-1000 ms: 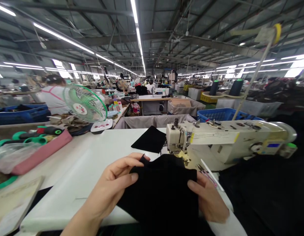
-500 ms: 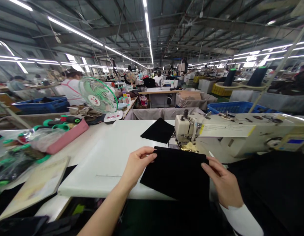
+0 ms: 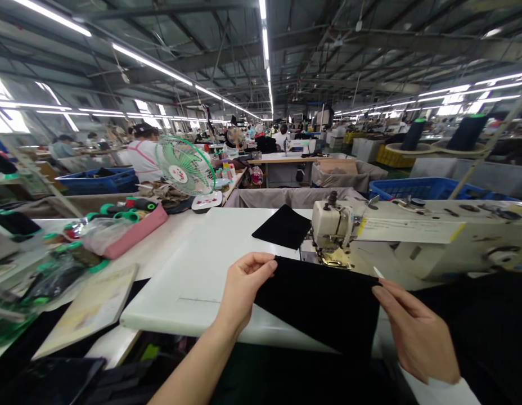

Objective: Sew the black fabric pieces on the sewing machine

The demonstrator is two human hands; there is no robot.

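Note:
A piece of black fabric [image 3: 324, 301] hangs between my two hands, its upper edge stretched nearly straight and sloping down to the right. My left hand [image 3: 248, 284] pinches its upper left corner between thumb and fingers. At the upper right corner my right hand [image 3: 419, 323] grips the cloth, with a small white pointed thing [image 3: 378, 272] showing by the fingertips. Just beyond the cloth stands the sewing machine [image 3: 334, 228], its needle area partly visible above the fabric's edge. Left of the machine head a second black fabric piece [image 3: 283, 226] lies flat on the white table [image 3: 189, 270].
A green fan [image 3: 185, 166] stands at the table's back left. Beside it, a pink box [image 3: 136, 230] holds thread spools, and a booklet [image 3: 90, 309] lies nearer. Dark cloth [image 3: 484, 326] is heaped at right. Behind the machine is a blue crate [image 3: 413, 187]. A co-worker [image 3: 143, 152] sits at left.
My hands have moved slightly apart, drawing the fabric's upper edge tauter and more slanted, the right end lower. The whole view has shifted a little, so the surroundings sit farther right.

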